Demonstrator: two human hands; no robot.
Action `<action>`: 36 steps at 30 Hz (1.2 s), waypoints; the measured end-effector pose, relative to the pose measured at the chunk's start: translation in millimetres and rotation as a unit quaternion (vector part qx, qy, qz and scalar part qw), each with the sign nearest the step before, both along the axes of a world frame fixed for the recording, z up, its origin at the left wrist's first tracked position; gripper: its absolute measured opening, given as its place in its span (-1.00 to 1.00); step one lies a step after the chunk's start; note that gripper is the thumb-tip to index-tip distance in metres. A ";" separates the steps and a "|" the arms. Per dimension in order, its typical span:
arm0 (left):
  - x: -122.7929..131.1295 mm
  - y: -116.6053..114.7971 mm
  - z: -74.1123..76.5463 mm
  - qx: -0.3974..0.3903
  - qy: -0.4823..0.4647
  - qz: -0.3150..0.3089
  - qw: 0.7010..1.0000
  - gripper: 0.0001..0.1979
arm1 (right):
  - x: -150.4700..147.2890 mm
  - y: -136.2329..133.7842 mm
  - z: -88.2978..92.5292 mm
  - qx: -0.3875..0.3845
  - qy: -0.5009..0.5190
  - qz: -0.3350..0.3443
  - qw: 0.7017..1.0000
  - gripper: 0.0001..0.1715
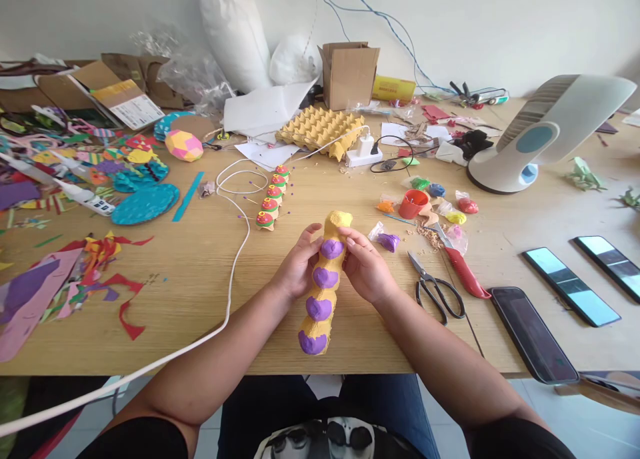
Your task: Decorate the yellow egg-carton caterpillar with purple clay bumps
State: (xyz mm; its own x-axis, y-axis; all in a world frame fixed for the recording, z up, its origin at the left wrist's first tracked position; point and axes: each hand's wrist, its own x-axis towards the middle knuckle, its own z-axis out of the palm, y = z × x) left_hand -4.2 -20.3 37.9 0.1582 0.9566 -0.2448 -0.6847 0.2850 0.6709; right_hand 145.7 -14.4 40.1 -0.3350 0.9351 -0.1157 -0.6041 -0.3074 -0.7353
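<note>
A yellow egg-carton strip with several purple clay caps stands tilted above the wooden table, near its front edge. My left hand wraps round its left side. My right hand grips its right side, with fingertips pressed at the top purple cap. A lump of purple clay in plastic lies just right of my right hand. A second decorated carton strip with red and green caps rests further back.
Black scissors and a red-handled knife lie to the right, beside three phones. Coloured clay lumps and a red cup sit behind. A white fan, an egg tray, a white cable and paper scraps crowd the rest.
</note>
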 end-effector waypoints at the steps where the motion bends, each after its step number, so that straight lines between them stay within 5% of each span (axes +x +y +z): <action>1: -0.2 0.4 -0.3 -0.001 0.000 0.001 1.000 -0.47 | -0.1 -0.4 0.6 0.007 -0.005 0.000 1.000 -0.67; 18: -3.4 1.8 -3.5 -0.015 0.022 0.018 0.999 -0.44 | 0.2 0.8 3.0 0.098 -0.033 0.046 0.994 -0.58; 23: -0.2 1.9 -3.1 0.007 0.011 0.020 1.000 -0.46 | 2.9 -0.1 4.8 0.061 -0.036 0.048 0.996 -0.55; 36: 5.0 -0.1 -8.1 0.071 0.082 0.038 0.993 -0.44 | -3.3 -2.2 3.5 0.051 -0.101 -0.032 0.993 -0.60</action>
